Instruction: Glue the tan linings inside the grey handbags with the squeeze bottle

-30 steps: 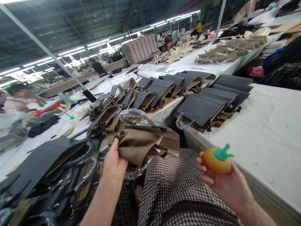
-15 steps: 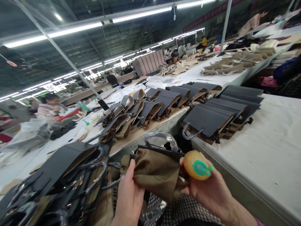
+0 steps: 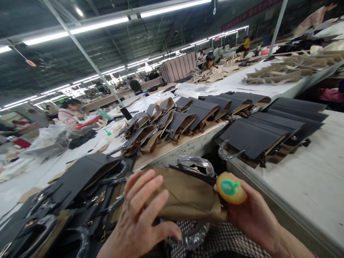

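My right hand (image 3: 254, 211) is closed round a small rounded yellow bottle (image 3: 236, 191), its green end towards me. That hand also sits against the right edge of a handbag's brown lining (image 3: 190, 195), but whether it pinches the cloth is hidden. My left hand (image 3: 143, 211) is open above the lining's left side, fingers spread and slightly blurred. The dark handbag lies in front of me over my checked apron (image 3: 220, 234), lining outward. Its plastic-wrapped handle (image 3: 197, 162) shows beyond the lining, and another wrapped handle below.
Dark handbags with wrapped handles (image 3: 88, 179) are heaped at the left. Rows of dark bag pieces with brown insides (image 3: 204, 111) lie on the table ahead, others on the white table (image 3: 317, 179) at right. Metal poles (image 3: 88, 61) rise from the tables. Other people sit farther off.
My left hand has let go of the lining and lifted with fingers spread. The lining now lies flatter and wider. The bottle has turned slightly in my right hand. The view has shifted left.
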`<state>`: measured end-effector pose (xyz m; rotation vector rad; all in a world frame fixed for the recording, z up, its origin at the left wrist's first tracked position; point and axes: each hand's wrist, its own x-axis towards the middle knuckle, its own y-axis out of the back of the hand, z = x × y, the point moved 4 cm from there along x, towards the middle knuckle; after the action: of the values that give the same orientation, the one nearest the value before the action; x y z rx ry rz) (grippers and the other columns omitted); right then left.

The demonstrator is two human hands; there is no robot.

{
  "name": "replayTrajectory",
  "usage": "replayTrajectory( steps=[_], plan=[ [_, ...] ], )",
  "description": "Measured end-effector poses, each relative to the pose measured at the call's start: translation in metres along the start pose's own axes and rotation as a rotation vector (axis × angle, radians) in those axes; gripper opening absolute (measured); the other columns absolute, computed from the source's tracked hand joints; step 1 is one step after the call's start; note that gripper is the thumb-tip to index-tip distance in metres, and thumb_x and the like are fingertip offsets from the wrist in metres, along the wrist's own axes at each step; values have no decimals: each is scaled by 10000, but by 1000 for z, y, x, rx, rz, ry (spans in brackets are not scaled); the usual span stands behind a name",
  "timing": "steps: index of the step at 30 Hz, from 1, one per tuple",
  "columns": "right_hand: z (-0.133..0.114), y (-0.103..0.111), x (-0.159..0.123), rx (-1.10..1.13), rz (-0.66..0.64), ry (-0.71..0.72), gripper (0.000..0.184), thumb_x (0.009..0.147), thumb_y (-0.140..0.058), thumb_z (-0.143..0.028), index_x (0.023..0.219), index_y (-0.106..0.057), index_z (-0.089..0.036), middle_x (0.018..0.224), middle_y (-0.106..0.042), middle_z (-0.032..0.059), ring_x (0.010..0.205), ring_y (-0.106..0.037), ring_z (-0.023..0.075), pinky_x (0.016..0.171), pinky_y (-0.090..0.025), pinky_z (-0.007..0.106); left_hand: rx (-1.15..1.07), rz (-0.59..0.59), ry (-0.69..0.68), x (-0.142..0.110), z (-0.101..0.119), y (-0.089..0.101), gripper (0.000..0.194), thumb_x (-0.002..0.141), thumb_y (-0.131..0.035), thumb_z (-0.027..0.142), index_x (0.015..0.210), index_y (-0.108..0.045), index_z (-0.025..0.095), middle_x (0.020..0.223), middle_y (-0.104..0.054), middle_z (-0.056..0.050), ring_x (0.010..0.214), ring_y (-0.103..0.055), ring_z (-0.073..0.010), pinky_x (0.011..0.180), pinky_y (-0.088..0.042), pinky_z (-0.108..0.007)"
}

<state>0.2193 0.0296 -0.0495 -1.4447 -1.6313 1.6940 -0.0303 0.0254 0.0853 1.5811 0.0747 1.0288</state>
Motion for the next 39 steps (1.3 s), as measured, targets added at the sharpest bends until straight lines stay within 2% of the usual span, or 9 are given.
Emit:
replayTrajectory(
  steps=[3,7,19,23,27,30,33,36,39],
  plan=[
    [-1,-1,3,-6,0,-21,302,795,-847,-481,966,-785,-240,948,-805,73,843,-730,279,774,-585,414,-25,-362,-116,21,12,-16,851,860,-797,504,1544,-357,253,1470,-584,-131,1454,-439,-314,1313,-65,-524],
    [-2,-4,6,-41,-4,-32,320,794,-856,-484,960,-787,-219,924,-801,63,802,-716,252,712,-587,379,-207,-688,5,45,2,-57,660,862,-815,416,1411,-536,178,1437,-635,-155,1339,-578,-336,1194,-376,-498],
    [-11,-5,10,7,-243,9,204,954,-711,-359,1056,-764,-190,1064,-783,99,1034,-674,284,979,-493,730,-455,-845,167,51,-31,-128,335,897,-787,334,1183,-717,174,1172,-771,-92,1116,-714,-305,987,-536,-405],
    [-16,-8,8,-64,-345,28,309,967,-639,-468,1061,-783,-210,1152,-770,112,1127,-670,311,1032,-481,672,-441,-749,272,43,-45,-125,212,930,-728,311,1084,-716,165,1089,-744,-86,1069,-681,-284,975,-511,-396],
    [-33,1,-3,-206,-290,-7,547,894,-646,-644,1062,-806,-149,1376,-667,202,1303,-595,373,945,-577,408,-623,-630,489,28,-71,-106,82,921,-627,200,943,-700,170,1056,-661,-48,1035,-632,-220,985,-489,-337],
    [-51,17,-15,-210,-149,67,510,867,-712,-608,1057,-815,-146,1149,-761,204,924,-753,264,623,-594,228,-783,-528,657,18,-88,-80,146,936,-612,246,922,-734,168,1087,-659,-54,1036,-626,-213,966,-493,-304],
    [-62,31,-24,-216,-21,117,451,867,-746,-544,1030,-813,-130,883,-758,158,460,-533,86,392,-452,143,-982,-465,761,19,-92,-46,202,911,-698,296,1050,-762,164,1078,-705,-73,996,-662,-233,873,-527,-284],
    [-66,38,-30,-304,72,180,395,863,-764,-512,1041,-797,-161,920,-745,153,417,-424,54,347,-408,138,-1175,-553,796,24,-89,-26,259,889,-752,333,1065,-793,148,1039,-747,-88,955,-696,-256,849,-547,-294],
    [-69,37,-38,-383,224,313,356,814,-830,-473,1052,-787,-212,946,-750,117,444,-473,92,349,-447,172,-1301,-548,989,19,-97,-43,270,766,-877,360,914,-810,145,886,-768,-58,802,-693,-209,756,-550,-271]
  ],
)
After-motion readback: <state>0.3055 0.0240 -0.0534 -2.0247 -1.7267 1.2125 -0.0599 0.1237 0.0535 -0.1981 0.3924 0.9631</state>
